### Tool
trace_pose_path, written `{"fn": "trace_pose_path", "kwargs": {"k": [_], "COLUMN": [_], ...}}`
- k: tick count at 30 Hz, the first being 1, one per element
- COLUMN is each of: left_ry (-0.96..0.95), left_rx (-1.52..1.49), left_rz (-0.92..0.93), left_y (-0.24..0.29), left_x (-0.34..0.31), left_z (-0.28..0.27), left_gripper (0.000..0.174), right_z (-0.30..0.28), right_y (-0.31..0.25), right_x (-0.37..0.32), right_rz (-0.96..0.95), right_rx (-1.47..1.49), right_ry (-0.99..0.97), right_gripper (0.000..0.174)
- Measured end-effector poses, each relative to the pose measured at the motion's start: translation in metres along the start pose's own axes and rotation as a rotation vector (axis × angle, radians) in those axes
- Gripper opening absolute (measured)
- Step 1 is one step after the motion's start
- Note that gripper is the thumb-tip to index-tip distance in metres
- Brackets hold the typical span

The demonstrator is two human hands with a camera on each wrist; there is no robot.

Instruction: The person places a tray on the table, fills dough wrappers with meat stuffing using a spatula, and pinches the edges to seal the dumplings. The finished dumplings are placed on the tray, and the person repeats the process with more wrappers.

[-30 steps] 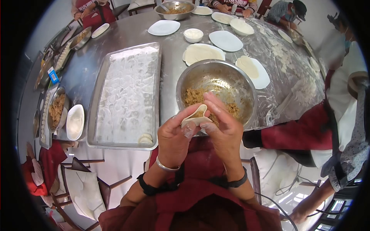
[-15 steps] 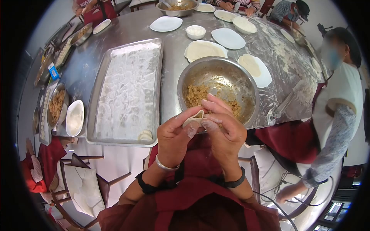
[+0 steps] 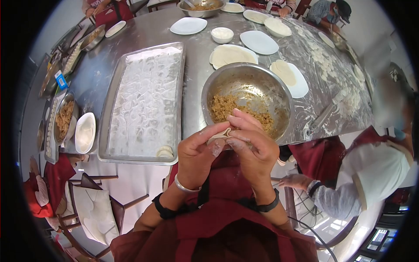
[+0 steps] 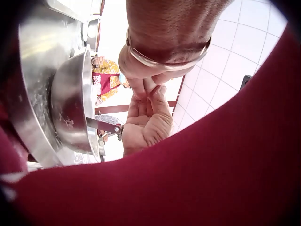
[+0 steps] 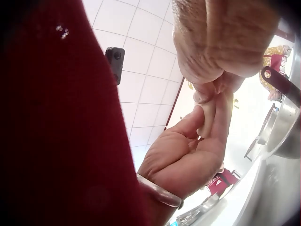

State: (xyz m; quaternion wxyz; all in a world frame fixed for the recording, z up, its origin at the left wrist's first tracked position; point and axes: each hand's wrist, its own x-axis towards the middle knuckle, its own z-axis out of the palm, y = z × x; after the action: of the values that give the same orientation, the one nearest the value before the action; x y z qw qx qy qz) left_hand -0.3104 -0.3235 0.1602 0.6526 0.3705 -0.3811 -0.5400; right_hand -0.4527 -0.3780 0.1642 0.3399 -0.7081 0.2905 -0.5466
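Between both hands is a dumpling (image 3: 219,134), its pale wrapper folded up at the top in the head view. My left hand (image 3: 195,155) pinches its left side between thumb and fingers. My right hand (image 3: 256,150) pinches the right side of the wrapper, its fingertips meeting the left ones. From the right wrist, the smooth side of the dumpling (image 5: 206,121) shows between the left thumb and fingers. Just beyond the hands stands a steel bowl (image 3: 279,89) with brown minced filling (image 3: 224,106). Flour dusts the thumbs.
To the left lies a floured metal tray (image 3: 101,131) with a few dumplings (image 3: 165,151) in its near right corner. Plates of round wrappers (image 3: 231,56) sit behind the bowl. A person in a white vest (image 3: 375,168) leans in at the right, one hand near a chair.
The wrapper, open around its filling a second ago, is now folded together, and the right fingers have closed in on it. The person at the right has straightened, then bent down again.
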Motion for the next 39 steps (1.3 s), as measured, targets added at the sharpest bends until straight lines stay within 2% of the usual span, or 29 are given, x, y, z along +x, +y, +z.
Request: {"fn": "trace_pose_path", "kwargs": {"k": [2,5,8,13,17,19,22,25,28,29,31,35,39], "left_ry": [-0.022,-0.051,-0.078,-0.093,-0.203,-0.297,-0.348,-0.323,-0.331,-0.280,-0.172,-0.095,-0.018], "left_rx": [-0.005,-0.011,0.000,0.001,0.225,0.426,0.452,0.473,0.530,0.370,0.053,-0.012,-0.104], "left_rz": [0.001,-0.001,-0.019,-0.083,-0.126,-0.133,-0.197,-0.213,-0.079,-0.105,-0.152,-0.102,-0.082], "left_y": [0.000,0.004,0.005,0.006,0.026,0.033,0.040,0.045,0.045,0.045,0.044,0.023,0.010], "left_x": [0.000,0.002,0.002,0.000,0.007,0.011,0.017,0.017,0.019,0.019,0.013,0.005,0.001], "left_z": [-0.001,0.000,-0.001,-0.003,-0.003,-0.011,-0.013,-0.011,-0.008,-0.004,0.008,0.002,0.008], "left_gripper": [0.034,0.036,0.039,0.041,0.043,0.045,0.050,0.051,0.052,0.050,0.045,0.043,0.045], "right_z": [-0.004,-0.005,-0.001,-0.005,-0.007,-0.008,-0.011,-0.011,-0.013,-0.015,-0.013,-0.005,0.001], "right_y": [-0.002,-0.009,-0.015,-0.004,-0.003,-0.006,-0.009,-0.018,-0.017,-0.014,-0.010,-0.010,-0.013], "right_x": [0.001,0.006,0.007,0.005,0.006,0.007,0.010,0.016,0.016,0.017,0.015,0.012,0.009], "right_rz": [-0.034,0.045,0.219,0.052,-0.060,-0.088,-0.116,-0.113,-0.099,-0.101,-0.037,0.015,0.018], "right_rx": [-0.059,-0.098,0.090,-0.019,-0.116,-0.154,-0.258,-0.297,-0.252,-0.230,-0.099,0.013,-0.015], "right_ry": [-0.045,-0.042,-0.021,-0.065,-0.097,-0.116,-0.154,-0.165,-0.191,-0.203,-0.110,0.005,0.050], "right_gripper": [0.024,0.025,0.027,0.024,0.018,0.016,0.017,0.020,0.023,0.024,0.024,0.021,0.018]}}
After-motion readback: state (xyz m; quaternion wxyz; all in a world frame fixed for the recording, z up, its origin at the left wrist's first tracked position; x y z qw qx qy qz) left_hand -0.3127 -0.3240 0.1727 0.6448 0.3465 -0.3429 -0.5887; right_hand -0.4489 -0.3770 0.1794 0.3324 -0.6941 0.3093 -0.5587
